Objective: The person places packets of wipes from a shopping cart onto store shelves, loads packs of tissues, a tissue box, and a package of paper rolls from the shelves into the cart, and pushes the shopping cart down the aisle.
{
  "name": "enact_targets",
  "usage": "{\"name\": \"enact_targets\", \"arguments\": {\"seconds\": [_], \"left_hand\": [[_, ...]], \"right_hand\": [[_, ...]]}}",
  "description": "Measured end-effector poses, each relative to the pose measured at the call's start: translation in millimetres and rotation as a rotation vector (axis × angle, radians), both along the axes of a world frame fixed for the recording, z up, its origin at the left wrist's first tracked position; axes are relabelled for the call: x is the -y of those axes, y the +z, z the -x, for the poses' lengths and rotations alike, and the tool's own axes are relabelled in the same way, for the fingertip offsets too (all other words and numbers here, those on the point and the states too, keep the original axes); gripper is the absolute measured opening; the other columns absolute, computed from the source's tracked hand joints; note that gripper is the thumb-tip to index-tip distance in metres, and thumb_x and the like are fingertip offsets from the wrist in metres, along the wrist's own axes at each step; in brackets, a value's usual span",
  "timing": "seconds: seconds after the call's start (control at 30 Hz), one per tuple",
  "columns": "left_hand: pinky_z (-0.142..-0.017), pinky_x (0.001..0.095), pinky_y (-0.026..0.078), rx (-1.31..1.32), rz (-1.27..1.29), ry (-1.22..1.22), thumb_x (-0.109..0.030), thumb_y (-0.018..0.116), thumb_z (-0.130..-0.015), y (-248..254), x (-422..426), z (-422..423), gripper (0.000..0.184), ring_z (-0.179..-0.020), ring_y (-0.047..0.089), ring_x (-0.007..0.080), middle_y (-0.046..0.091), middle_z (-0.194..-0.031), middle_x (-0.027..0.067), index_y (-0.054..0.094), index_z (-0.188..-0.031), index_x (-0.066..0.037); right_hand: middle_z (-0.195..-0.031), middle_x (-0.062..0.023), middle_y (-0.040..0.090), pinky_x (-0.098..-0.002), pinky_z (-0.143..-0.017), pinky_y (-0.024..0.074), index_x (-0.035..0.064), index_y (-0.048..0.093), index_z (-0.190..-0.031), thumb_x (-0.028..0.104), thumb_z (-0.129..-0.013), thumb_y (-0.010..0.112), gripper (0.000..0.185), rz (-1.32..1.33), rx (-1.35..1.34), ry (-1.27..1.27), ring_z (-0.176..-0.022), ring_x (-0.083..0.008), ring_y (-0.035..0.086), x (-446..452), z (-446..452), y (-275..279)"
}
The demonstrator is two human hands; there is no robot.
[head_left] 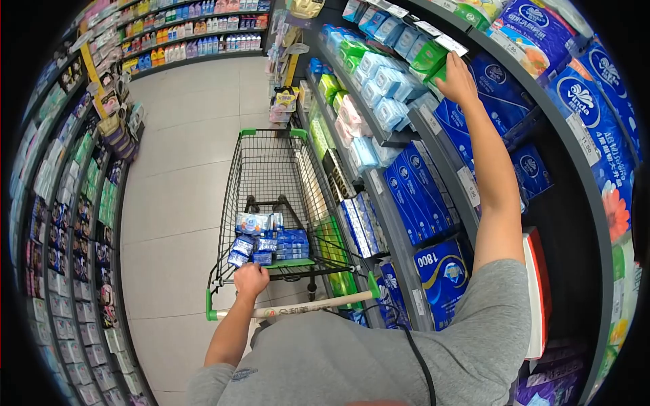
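Observation:
My left hand [251, 279] is closed in a fist on the rear rim of a wire shopping cart [271, 162], just past its pale handle [305, 306]. In the cart's rear part lie several blue-wrapped packs [291, 243] and a white-and-blue pack [253, 222]. On the right, my right hand [458, 82] reaches up to an upper shelf. Its fingers are bent around the edge of a green soft pack [429, 59], close to a white price tag [451, 44]. My hand hides part of this pack.
Right-hand shelves hold light-blue packs [389, 81], blue tissue packs [420, 193] and a large Vinda pack [582, 101]. Another stocked shelf [74, 250] runs along the left. Tiled floor [176, 203] leads to bottles [196, 30] at the back. A dark cable [423, 358] hangs over my shirt.

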State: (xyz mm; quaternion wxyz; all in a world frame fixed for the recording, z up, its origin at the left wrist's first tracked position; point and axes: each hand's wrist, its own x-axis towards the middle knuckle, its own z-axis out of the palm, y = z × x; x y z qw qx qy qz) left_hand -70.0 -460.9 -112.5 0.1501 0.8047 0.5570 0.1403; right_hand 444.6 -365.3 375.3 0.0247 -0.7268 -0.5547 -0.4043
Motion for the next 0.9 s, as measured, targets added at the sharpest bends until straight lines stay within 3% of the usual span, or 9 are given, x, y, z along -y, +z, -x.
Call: {"name": "enact_targets", "arguments": {"seconds": [0.27,0.9], "left_hand": [[-0.063,0.0446,0.051,0.058,-0.049,0.009,-0.026,0.060,-0.076,-4.1,2.0,-4.6,0.024,-0.067,0.065,0.0320,0.066,-0.071,0.0136,0.067,-0.066,-0.005],[-0.066,0.0428,0.053,0.014,0.006,-0.002,-0.025,0.060,-0.076,5.5,0.8,-6.5,0.023,-0.072,0.065,0.0303,0.067,-0.075,0.0127,0.067,-0.068,-0.005]], "right_hand": [[-0.150,-0.0218,0.031,-0.0399,-0.113,0.0305,-0.0056,0.034,-0.141,0.026,-0.078,0.066,0.077,0.004,0.047,0.017,-0.138,-0.0333,0.034,4.6,-6.4,-1.0],[-0.148,-0.0231,0.034,-0.0413,-0.110,0.0356,-0.0068,0.036,-0.140,0.025,-0.080,0.063,0.072,-0.026,0.050,0.035,-0.134,-0.0352,0.039,-9.6,9.4,5.3]]}}
